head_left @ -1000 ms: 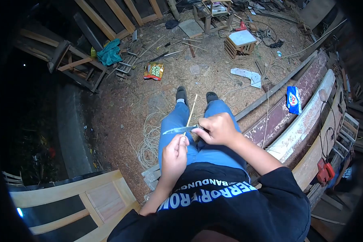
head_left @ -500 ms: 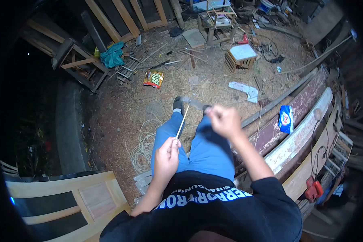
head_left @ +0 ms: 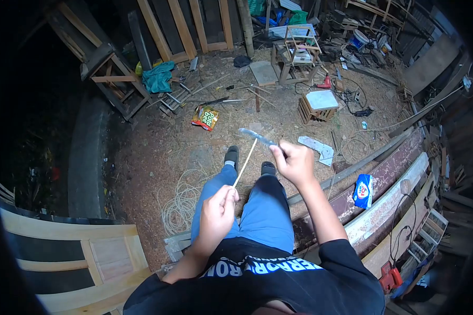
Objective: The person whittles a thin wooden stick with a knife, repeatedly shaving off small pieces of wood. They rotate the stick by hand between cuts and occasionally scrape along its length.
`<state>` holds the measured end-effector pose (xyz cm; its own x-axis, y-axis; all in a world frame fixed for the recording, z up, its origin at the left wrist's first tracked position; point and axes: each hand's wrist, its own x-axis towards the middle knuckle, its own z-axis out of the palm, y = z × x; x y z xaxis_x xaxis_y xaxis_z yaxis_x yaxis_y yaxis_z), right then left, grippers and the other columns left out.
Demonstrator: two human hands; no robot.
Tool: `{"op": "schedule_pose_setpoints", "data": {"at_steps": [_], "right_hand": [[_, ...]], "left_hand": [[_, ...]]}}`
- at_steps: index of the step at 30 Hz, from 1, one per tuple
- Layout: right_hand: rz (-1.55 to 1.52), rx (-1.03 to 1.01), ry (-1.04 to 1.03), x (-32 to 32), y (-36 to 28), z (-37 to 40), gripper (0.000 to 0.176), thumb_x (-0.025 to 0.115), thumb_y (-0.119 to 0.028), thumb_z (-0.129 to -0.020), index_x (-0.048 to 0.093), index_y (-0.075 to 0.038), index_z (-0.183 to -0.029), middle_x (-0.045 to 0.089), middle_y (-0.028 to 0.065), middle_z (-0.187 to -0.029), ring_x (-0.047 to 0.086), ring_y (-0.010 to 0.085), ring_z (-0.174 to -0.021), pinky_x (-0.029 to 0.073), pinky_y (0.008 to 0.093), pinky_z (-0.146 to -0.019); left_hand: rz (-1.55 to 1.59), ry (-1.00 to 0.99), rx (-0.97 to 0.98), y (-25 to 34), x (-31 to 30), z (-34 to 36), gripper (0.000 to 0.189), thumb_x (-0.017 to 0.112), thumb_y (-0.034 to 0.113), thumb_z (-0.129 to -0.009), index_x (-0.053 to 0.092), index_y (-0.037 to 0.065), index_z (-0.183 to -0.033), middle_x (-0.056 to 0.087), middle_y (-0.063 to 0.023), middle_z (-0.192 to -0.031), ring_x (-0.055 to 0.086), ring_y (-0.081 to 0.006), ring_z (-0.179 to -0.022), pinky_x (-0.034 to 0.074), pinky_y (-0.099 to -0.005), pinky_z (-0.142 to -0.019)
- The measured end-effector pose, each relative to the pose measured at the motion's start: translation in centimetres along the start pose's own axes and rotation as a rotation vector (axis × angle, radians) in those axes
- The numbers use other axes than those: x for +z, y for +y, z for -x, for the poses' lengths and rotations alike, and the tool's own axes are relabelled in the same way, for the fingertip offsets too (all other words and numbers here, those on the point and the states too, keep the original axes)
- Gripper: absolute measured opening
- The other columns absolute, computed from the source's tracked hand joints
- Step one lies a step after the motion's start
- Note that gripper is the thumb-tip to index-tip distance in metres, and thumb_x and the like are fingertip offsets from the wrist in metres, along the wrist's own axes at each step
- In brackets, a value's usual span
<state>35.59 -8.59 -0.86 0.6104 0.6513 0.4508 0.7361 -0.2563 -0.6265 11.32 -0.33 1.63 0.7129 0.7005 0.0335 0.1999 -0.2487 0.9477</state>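
Over my lap, my left hand (head_left: 218, 211) pinches the lower end of a thin pale stick (head_left: 245, 164), which points up and away from me. My right hand (head_left: 296, 164) is closed around the handle of a knife (head_left: 256, 136); the handle is mostly hidden in the fist. The blade points left and overlaps the upper tip of the stick in this view. Below both hands are my knees in blue trousers and my dark shoes on the ground.
A coil of pale strips (head_left: 183, 207) lies left of my legs. A snack bag (head_left: 205, 118) and a slatted wooden crate (head_left: 317, 107) stand farther out. Along the right run long boards (head_left: 386, 210) with a blue packet (head_left: 362, 191) on them. A panelled wooden door (head_left: 79, 257) is at lower left.
My right hand, blurred before, has turned so the knife blade now lies across the stick's tip. My left hand keeps its pinch. The whole view has shifted slightly with my head.
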Motion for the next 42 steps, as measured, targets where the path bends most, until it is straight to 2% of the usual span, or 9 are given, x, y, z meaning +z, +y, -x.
{"op": "schedule_pose_setpoints", "data": {"at_steps": [4, 10, 13, 16, 20, 22, 28, 34, 42], "right_hand": [[-0.014, -0.397, -0.210, 0.6, -3.0, 2.4, 0.042, 0.078, -0.044, -0.090, 0.062, -0.015, -0.064, 0.060, 0.0093, -0.055, 0.063, 0.0289, -0.047, 0.046, 0.0410, -0.044], [-0.022, -0.426, -0.217, 1.0, -5.2, 1.9, 0.045, 0.075, -0.038, -0.092, 0.052, -0.011, -0.063, 0.054, 0.0116, -0.053, 0.060, 0.0305, -0.048, 0.044, 0.0433, -0.046], [0.123, -0.079, -0.001, 1.5, -1.8, -1.4, 0.045, 0.073, -0.039, -0.096, 0.055, -0.012, -0.065, 0.055, 0.0123, -0.053, 0.060, 0.0313, -0.047, 0.045, 0.0430, -0.046], [0.147, -0.355, -0.190, 2.1, -4.9, 1.4, 0.048, 0.070, -0.048, -0.097, 0.060, -0.012, -0.067, 0.063, 0.0123, -0.058, 0.064, 0.0325, -0.049, 0.048, 0.0429, -0.047], [-0.011, 0.246, -0.033, 5.0, -1.8, 1.2, 0.051, 0.061, -0.048, -0.104, 0.064, -0.007, -0.073, 0.059, 0.0178, -0.058, 0.068, 0.0303, -0.057, 0.050, 0.0431, -0.055], [-0.307, 0.366, 0.016, 7.0, 0.5, 2.5, 0.055, 0.055, -0.047, -0.110, 0.060, -0.006, -0.073, 0.053, 0.0059, -0.057, 0.055, 0.0170, -0.055, 0.041, 0.0383, -0.055], [-0.770, 0.625, -0.245, 7.2, -6.9, 7.2, 0.049, 0.054, -0.046, -0.111, 0.052, -0.010, -0.078, 0.043, -0.0070, -0.066, 0.038, 0.0057, -0.063, 0.031, 0.0292, -0.055], [-0.383, 0.123, -0.054, 7.9, -12.7, 9.6, 0.031, 0.077, -0.023, -0.096, 0.055, -0.001, -0.090, 0.056, 0.0096, -0.084, 0.051, 0.0195, -0.076, 0.046, 0.0364, -0.072], [-0.560, 0.182, -0.071, 9.4, -12.5, 10.9, 0.022, 0.077, -0.012, -0.097, 0.059, -0.001, -0.092, 0.053, 0.0015, -0.071, 0.049, 0.0104, -0.067, 0.044, 0.0293, -0.062]], "left_hand": [[-0.006, 0.001, -0.001, -0.5, -0.6, -0.2, 0.017, 0.055, 0.006, -0.108, 0.063, 0.000, -0.095, 0.051, -0.0019, -0.066, 0.045, -0.0042, -0.055, 0.032, -0.0276, -0.049], [-0.008, 0.013, 0.031, -0.2, -1.6, 0.0, 0.019, 0.054, 0.009, -0.109, 0.062, 0.000, -0.095, 0.054, -0.0039, -0.068, 0.049, -0.0065, -0.055, 0.036, -0.0289, -0.050], [-0.009, -0.050, -0.082, 0.0, -3.0, 1.0, 0.020, 0.053, 0.010, -0.111, 0.062, 0.003, -0.094, 0.051, 0.0014, -0.070, 0.048, -0.0042, -0.061, 0.037, -0.0241, -0.056], [0.080, -0.039, -0.046, -0.3, -3.3, 1.3, 0.023, 0.051, 0.012, -0.112, 0.064, 0.003, -0.095, 0.050, 0.0035, -0.073, 0.046, -0.0029, -0.065, 0.036, -0.0217, -0.059], [0.221, 0.004, 0.017, -0.1, -5.0, 1.1, 0.019, 0.048, 0.019, -0.114, 0.061, 0.005, -0.113, 0.054, 0.0011, -0.073, 0.050, -0.0052, -0.063, 0.040, -0.0244, -0.056], [0.382, 0.010, 0.002, -0.6, -5.9, 0.8, 0.020, 0.045, 0.021, -0.115, 0.056, 0.006, -0.123, 0.055, 0.0003, -0.075, 0.050, -0.0058, -0.064, 0.041, -0.0240, -0.057], [0.727, 0.041, 0.110, -2.9, -8.0, -1.5, 0.011, 0.046, 0.021, -0.115, 0.050, 0.013, -0.122, 0.074, -0.0223, -0.120, 0.068, -0.0177, -0.107, 0.052, -0.0311, -0.095], [0.897, 0.178, 0.247, -1.3, -8.1, -0.8, 0.010, 0.045, 0.021, -0.115, 0.048, 0.014, -0.122, 0.065, -0.0283, -0.140, 0.065, -0.0290, -0.129, 0.050, -0.0374, -0.108], [0.668, 0.361, 0.305, -4.2, -9.8, 0.6, 0.031, 0.055, 0.013, -0.110, 0.041, 0.011, -0.138, 0.059, -0.0250, -0.147, 0.060, -0.0307, -0.134, 0.049, -0.0402, -0.110]]}}
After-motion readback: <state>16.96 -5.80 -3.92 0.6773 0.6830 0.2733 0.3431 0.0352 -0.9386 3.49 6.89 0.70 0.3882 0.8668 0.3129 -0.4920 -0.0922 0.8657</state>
